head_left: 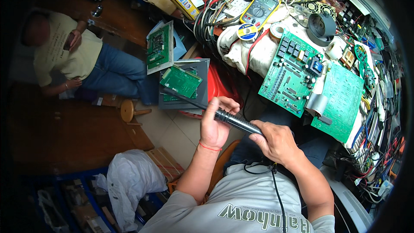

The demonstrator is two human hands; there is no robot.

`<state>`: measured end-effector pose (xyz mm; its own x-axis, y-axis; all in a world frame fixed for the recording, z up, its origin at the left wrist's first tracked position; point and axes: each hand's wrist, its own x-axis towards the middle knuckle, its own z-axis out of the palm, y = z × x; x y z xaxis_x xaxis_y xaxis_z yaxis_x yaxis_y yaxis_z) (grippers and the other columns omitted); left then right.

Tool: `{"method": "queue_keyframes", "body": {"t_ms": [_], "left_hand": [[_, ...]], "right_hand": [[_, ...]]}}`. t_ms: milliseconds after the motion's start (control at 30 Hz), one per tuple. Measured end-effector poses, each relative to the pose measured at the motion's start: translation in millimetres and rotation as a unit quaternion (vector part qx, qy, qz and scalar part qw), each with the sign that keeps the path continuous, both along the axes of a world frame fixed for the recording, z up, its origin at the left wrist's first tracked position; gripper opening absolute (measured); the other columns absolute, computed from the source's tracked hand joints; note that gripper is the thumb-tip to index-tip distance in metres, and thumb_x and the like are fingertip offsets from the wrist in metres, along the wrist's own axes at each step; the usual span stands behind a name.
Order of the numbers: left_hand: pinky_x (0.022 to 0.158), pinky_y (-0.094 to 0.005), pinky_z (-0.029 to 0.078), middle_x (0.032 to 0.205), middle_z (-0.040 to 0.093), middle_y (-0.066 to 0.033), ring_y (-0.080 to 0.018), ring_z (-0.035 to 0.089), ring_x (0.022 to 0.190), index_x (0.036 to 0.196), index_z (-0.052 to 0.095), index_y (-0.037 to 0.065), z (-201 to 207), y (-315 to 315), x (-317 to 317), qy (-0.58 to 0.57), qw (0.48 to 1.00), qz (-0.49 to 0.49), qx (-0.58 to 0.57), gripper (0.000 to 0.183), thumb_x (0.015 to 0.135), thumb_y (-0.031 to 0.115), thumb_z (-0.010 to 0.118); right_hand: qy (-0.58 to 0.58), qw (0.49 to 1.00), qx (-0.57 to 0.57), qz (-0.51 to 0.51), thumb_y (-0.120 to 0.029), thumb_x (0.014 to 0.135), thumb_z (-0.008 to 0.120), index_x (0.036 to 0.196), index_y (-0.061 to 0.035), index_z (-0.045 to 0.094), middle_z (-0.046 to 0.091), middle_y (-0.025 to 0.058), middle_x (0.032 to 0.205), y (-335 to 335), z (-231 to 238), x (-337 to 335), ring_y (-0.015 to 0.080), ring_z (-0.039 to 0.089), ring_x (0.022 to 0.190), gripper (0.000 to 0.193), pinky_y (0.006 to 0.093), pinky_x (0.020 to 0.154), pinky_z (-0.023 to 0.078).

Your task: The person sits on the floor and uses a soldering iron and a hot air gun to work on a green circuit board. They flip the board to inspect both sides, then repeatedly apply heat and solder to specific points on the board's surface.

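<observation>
Both my hands are on a black tube-shaped tool (239, 123) with a ribbed collar; its exact kind is unclear. My right hand (276, 141) wraps round the tool's lower right end. The tool's upper left end crosses my left hand (215, 126), lying between thumb and loosely curled fingers. A thin dark rod (186, 99) stretches from that end toward a small green circuit board (181, 81). To the right, a large green circuit board (293, 73) with relays and a transformer lies beside a second green board (340, 99); a grey ribbon cable (318, 102) runs between them.
A yellow multimeter (260, 9), a solder spool (247, 31) and tangled cables crowd the bench. Beyond my hands, a red stool (222, 84) stands beside stacked boards. At left are another person (73, 51), a wooden stool (128, 110) and a white bag (133, 181).
</observation>
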<state>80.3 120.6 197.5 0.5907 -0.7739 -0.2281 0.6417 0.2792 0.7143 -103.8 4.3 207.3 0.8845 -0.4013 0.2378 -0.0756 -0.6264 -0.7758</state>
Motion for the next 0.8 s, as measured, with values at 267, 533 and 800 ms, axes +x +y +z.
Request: {"method": "queue_keyframes", "body": {"t_ms": [267,533,800], "left_hand": [[0.092,-0.0395,0.05,0.095,0.069,-0.0141,-0.0239,0.064,0.094,0.099,0.066,0.001,7.5,-11.6,-15.0,-0.047,0.998,0.01,-0.032,0.04,0.108,0.037,0.051],[0.098,-0.0468,0.046,0.076,0.063,-0.0112,-0.0294,0.062,0.091,0.09,0.059,0.009,28.1,-14.7,-3.3,-0.138,0.979,-0.091,-0.121,0.03,0.103,0.034,0.051],[0.094,-0.0411,0.052,0.084,0.067,-0.0097,-0.0262,0.067,0.1,0.094,0.063,0.006,6.0,-1.8,-18.1,-0.103,0.977,-0.157,-0.099,0.042,0.099,0.046,0.069]], "right_hand": [[0.047,0.978,-0.199,-0.044,-0.04,0.09,0.075,0.133,-0.0054,0.062,0.058,0.007,0.08,12.2,11.8,5.3,0.0239,0.066,0.062,0.057,0.0365,0.057,0.054],[0.081,0.837,0.527,0.122,-0.033,0.108,0.059,0.125,-0.0035,0.062,0.055,0.0008,0.07,1.6,9.3,3.5,0.0069,0.048,0.057,0.034,0.0248,0.052,0.042],[0.008,0.801,0.567,0.191,-0.044,0.109,0.054,0.096,-0.0022,0.066,0.055,0.0005,0.07,13.5,-28.6,27.2,0.008,0.05,0.06,0.046,0.0246,0.053,0.04]]}}
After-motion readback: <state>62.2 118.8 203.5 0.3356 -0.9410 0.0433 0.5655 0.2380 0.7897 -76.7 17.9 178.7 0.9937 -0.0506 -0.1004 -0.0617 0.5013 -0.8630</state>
